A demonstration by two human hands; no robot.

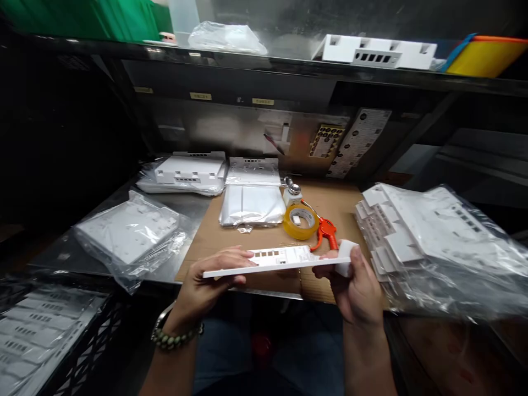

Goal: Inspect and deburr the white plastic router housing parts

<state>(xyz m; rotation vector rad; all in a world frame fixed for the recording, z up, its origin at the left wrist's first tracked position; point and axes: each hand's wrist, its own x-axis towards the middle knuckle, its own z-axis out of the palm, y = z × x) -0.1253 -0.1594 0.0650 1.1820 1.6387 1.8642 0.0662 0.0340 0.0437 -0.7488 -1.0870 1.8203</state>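
Note:
Level above the cardboard's front edge, a white panel (284, 258) with a row of small square openings is seen nearly edge-on. My left hand (216, 275) grips its left end, thumb and fingers on either face. At the right end, my right hand (355, 280) is closed around a small white wiping cloth or pad (346, 253) folded over the panel's edge. Just beyond the panel lie an orange-handled air blow gun (327, 231) and a roll of yellow tape (301, 221). Behind the tape stands a small bottle with a metal top (293, 193).
Bagged white panels are stacked at right (437, 236) and back left (190, 173). One bagged panel (132, 226) lies at left. Wrapped white pieces (252, 204) sit mid-table on cardboard (202, 247). A black crate (88, 341) holds more panels. A shelf (289, 67) crosses overhead.

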